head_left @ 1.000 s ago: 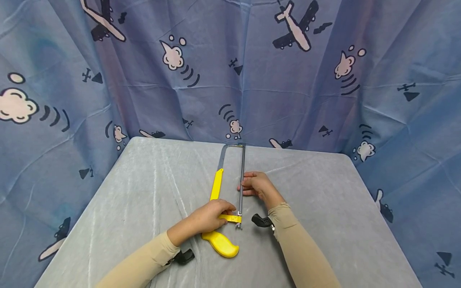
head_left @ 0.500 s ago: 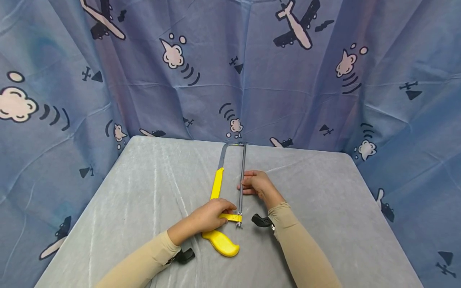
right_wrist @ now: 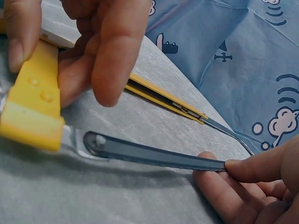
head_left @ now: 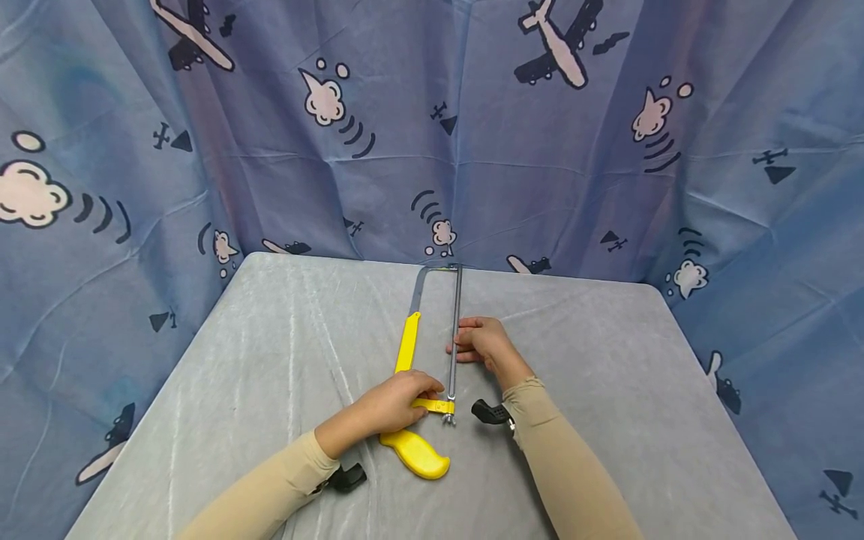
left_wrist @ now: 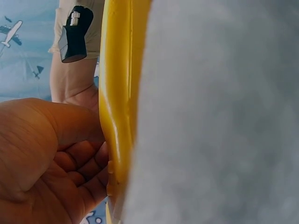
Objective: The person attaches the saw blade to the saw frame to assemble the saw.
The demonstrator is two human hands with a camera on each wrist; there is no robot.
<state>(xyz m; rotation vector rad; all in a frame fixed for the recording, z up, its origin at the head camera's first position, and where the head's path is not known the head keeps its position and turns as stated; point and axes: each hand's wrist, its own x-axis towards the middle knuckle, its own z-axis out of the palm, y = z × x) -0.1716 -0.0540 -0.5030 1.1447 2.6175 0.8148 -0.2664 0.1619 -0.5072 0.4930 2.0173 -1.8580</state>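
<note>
"So, in the head view, where's the hacksaw (head_left: pixel 408 343)?"

"On the grey-covered table (head_left: pixel 621 390), near the middle, with its yellow handle (head_left: pixel 420 454) at the near side and its blade (head_left: pixel 457 304) to the right. The left hand (head_left: pixel 388 401) is curled round the saw by the near bracket (head_left: pixel 437 406), just past the wing nut (head_left: pixel 448 420); the right hand (head_left: pixel 487 343) is partway along the blade. My worry is the hands pulling against each other: if the left slackened while the right tugged, the whole saw could slew round."

"And the left wrist view?"

"Mostly a long yellow edge of the saw, with the left fingers (left_wrist: pixel 88 163) bent in beside it. How firmly they hold, I can't tell; the contact is partly hidden. A loose hold there would let the bracket twist."

"What does the right wrist view add?"

"A clear pinch: the right thumb (right_wrist: pixel 254 169) and a fingertip (right_wrist: pixel 205 165) close together on the blade. Its near end sits on a small pin (right_wrist: pixel 99 141). Under slack tension, a sideways push might slip it off; if it's taut, bending could snap it."

"Any risk to skin?"

"The lower edge looks toothed, so a sliding fingertip could get nicked."
</note>
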